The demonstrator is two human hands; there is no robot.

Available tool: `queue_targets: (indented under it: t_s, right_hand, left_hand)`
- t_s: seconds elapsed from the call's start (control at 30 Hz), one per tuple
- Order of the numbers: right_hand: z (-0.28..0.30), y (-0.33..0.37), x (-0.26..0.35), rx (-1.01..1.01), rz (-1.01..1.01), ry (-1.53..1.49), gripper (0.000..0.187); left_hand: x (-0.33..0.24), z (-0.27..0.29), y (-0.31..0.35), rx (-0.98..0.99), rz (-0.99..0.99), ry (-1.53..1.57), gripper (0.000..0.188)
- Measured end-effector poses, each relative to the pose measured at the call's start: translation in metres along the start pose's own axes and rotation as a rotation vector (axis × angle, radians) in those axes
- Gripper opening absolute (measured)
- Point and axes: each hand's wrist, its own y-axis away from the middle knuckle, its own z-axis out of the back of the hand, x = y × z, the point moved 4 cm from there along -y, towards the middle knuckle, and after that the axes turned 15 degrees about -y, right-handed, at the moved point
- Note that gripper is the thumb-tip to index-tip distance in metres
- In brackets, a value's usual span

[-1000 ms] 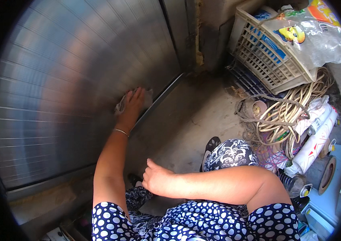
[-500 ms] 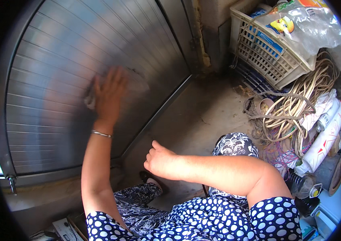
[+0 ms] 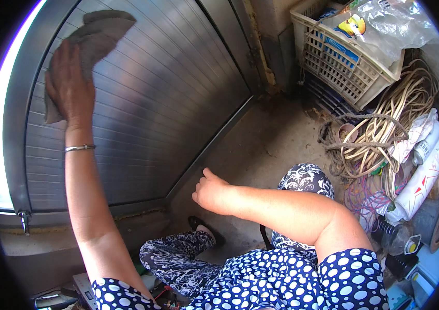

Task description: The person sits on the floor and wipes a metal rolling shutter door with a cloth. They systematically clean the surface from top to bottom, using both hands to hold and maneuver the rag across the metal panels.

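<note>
My left hand (image 3: pixel 70 85) presses a grey cloth (image 3: pixel 93 42) against the upper left of a ribbed metal door panel (image 3: pixel 142 108). The fingers lie over the cloth, which spreads out beyond them and folds at its upper end. A thin bracelet (image 3: pixel 80 148) circles that wrist. Away from the panel, my right hand (image 3: pixel 212 192) hangs above the floor near my knee. Its fingers are curled in, the thumb sticks out, and nothing shows in it.
At the back right, a white plastic crate (image 3: pixel 351 67) holds plastic bags. Coiled cable (image 3: pixel 380 129), a white roll-shaped package (image 3: pixel 424 173) and plastic bottles crowd the right side. A small latch (image 3: pixel 24 222) sits at the panel's lower left corner. Bright light enters along the left edge.
My left hand has slid the cloth up and left across the panel, and more of the cloth now shows. My right hand stays curled, nearly in place.
</note>
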Motion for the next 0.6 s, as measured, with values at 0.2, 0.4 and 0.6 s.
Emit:
queue_targets:
  t_s: [0.2, 0.4, 0.6]
  right_hand:
    - [-0.002, 0.004, 0.0, -0.002, 0.016, -0.023, 0.022]
    - [-0.002, 0.014, -0.002, -0.029, 0.017, -0.004, 0.021]
    - [-0.007, 0.018, 0.006, -0.023, 0.038, -0.079, 0.022]
  left_hand:
    - [-0.085, -0.002, 0.046, 0.326, -0.192, -0.061, 0.068]
    - [-0.166, -0.027, 0.107, 0.343, -0.414, 0.109, 0.059]
    - [-0.23, -0.047, 0.172, 0.398, -0.534, 0.205, 0.053]
